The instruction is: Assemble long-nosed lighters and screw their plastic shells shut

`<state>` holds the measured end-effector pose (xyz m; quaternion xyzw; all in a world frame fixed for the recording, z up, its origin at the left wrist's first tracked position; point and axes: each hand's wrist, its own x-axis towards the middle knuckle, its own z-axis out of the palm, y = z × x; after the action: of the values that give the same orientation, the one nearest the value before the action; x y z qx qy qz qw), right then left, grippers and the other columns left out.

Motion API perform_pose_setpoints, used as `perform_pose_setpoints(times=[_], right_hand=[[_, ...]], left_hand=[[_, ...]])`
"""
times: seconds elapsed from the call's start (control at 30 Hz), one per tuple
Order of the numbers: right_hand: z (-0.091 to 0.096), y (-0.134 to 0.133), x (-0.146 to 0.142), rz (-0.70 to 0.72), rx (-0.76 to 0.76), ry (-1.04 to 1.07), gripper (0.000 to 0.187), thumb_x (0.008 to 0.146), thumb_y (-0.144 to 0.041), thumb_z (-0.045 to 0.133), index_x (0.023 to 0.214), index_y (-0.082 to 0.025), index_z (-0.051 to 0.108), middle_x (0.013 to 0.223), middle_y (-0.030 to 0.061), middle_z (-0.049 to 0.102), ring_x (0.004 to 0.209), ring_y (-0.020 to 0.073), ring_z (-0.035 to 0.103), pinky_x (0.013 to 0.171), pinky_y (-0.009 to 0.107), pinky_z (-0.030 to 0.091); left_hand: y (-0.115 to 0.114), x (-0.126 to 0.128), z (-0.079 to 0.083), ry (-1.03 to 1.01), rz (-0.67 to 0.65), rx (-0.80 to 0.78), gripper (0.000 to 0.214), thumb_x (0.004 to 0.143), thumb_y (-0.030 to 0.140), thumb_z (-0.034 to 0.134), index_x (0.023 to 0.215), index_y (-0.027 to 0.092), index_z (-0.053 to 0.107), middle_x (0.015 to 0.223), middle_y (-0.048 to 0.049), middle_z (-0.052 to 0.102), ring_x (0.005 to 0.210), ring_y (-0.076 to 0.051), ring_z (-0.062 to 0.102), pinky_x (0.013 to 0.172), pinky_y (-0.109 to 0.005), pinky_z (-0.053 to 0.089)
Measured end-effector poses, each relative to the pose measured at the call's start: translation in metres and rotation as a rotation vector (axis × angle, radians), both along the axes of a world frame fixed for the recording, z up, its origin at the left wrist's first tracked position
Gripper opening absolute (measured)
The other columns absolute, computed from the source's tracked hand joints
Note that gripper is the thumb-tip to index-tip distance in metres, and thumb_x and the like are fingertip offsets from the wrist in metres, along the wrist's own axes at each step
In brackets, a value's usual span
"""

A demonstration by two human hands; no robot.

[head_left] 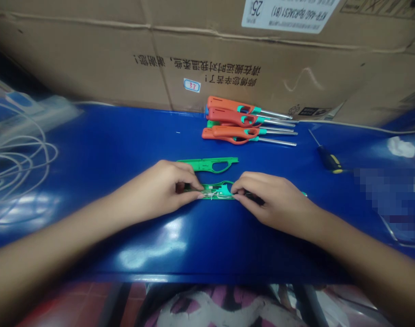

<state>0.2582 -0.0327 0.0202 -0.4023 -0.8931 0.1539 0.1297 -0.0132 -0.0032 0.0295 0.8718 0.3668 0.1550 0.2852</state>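
An opened green lighter lies on the blue table in front of me, its inner parts and a thin pale wire exposed. My left hand pinches at the left end of this lighter, thumb and fingertips on its inside. At the other end, my right hand has its fingers closed around the front part, which they mostly hide. Between the two hands a teal trigger piece sits in the shell. Just behind, the loose green half-shell rests on the table, partly covered by my left hand.
Several orange and red long-nosed lighters lie piled near a big cardboard box at the back. A screwdriver is on the right, near white crumpled paper. Coiled white cable occupies the left. The table's front edge is close to me.
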Motion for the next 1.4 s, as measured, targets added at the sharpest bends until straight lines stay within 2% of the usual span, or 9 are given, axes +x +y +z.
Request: perform_pose_setpoints(times=[0.2,0.5,0.77,0.83,0.93,1.07,1.2,1.4], right_hand=[[0.009,0.001,0.005,0.005,-0.050,-0.020,0.010,0.097,-0.018,0.054,0.101,-0.023,0.062,0.104,0.0000,0.068,0.094,0.0162,0.064,0.076,0.029,0.046],[0.014,0.004,0.010,-0.043,-0.117,-0.041,0.009,0.093,-0.017,0.058,0.094,-0.023,0.064,0.099,-0.0003,0.066,0.086,0.0152,0.061,0.070,0.028,0.043],[0.018,0.008,0.014,-0.081,-0.140,-0.026,0.011,0.088,-0.015,0.061,0.093,-0.023,0.066,0.094,-0.0005,0.067,0.077,0.0141,0.059,0.066,0.029,0.044],[0.017,0.007,0.013,-0.086,-0.114,-0.024,0.011,0.088,-0.017,0.062,0.096,-0.023,0.066,0.098,0.0015,0.068,0.085,0.0172,0.061,0.071,0.031,0.048],[0.017,0.004,0.010,-0.018,-0.016,0.020,0.023,0.094,-0.023,0.059,0.116,-0.023,0.066,0.117,0.0073,0.066,0.109,0.0225,0.059,0.092,0.038,0.051],[0.015,-0.001,0.006,0.180,0.094,-0.083,0.043,0.100,-0.030,0.053,0.142,-0.024,0.056,0.152,0.0114,0.048,0.138,0.0285,0.043,0.112,0.049,0.041],[0.010,-0.003,0.004,0.307,0.085,-0.209,0.053,0.100,-0.035,0.053,0.151,-0.021,0.047,0.164,0.0151,0.032,0.146,0.0340,0.035,0.118,0.058,0.033],[0.007,-0.005,0.003,0.298,0.008,-0.145,0.058,0.099,-0.035,0.056,0.153,-0.019,0.044,0.164,0.0187,0.032,0.150,0.0336,0.032,0.117,0.060,0.034]], left_hand=[[0.000,-0.001,0.001,0.011,0.005,-0.006,0.011,0.090,0.029,0.072,0.094,0.022,0.080,0.088,-0.0004,0.074,0.072,-0.011,0.067,0.063,-0.021,0.049],[0.000,0.000,0.002,0.017,0.009,-0.012,0.012,0.089,0.030,0.072,0.094,0.022,0.080,0.089,-0.0009,0.075,0.071,-0.011,0.068,0.063,-0.022,0.050],[0.001,-0.002,0.003,0.025,-0.040,0.008,0.015,0.090,0.026,0.069,0.098,0.022,0.081,0.093,-0.0038,0.076,0.078,-0.015,0.070,0.072,-0.026,0.055],[0.001,-0.002,0.004,0.028,-0.045,0.016,0.016,0.090,0.026,0.069,0.099,0.023,0.081,0.094,-0.0042,0.077,0.079,-0.016,0.070,0.073,-0.027,0.055],[0.000,-0.002,0.004,0.015,-0.045,0.022,0.015,0.090,0.025,0.069,0.098,0.023,0.081,0.093,-0.0038,0.077,0.078,-0.015,0.071,0.072,-0.026,0.055],[-0.002,-0.001,0.002,-0.001,-0.037,0.025,0.014,0.090,0.023,0.069,0.098,0.022,0.081,0.094,-0.0033,0.077,0.080,-0.015,0.071,0.074,-0.026,0.055],[-0.002,0.000,0.002,0.007,-0.038,0.025,0.014,0.090,0.023,0.069,0.098,0.022,0.081,0.093,-0.0036,0.076,0.080,-0.016,0.071,0.074,-0.027,0.055],[-0.001,-0.001,0.003,0.000,-0.053,0.021,0.014,0.091,0.023,0.068,0.098,0.022,0.081,0.093,-0.0036,0.076,0.081,-0.015,0.071,0.075,-0.026,0.055]])
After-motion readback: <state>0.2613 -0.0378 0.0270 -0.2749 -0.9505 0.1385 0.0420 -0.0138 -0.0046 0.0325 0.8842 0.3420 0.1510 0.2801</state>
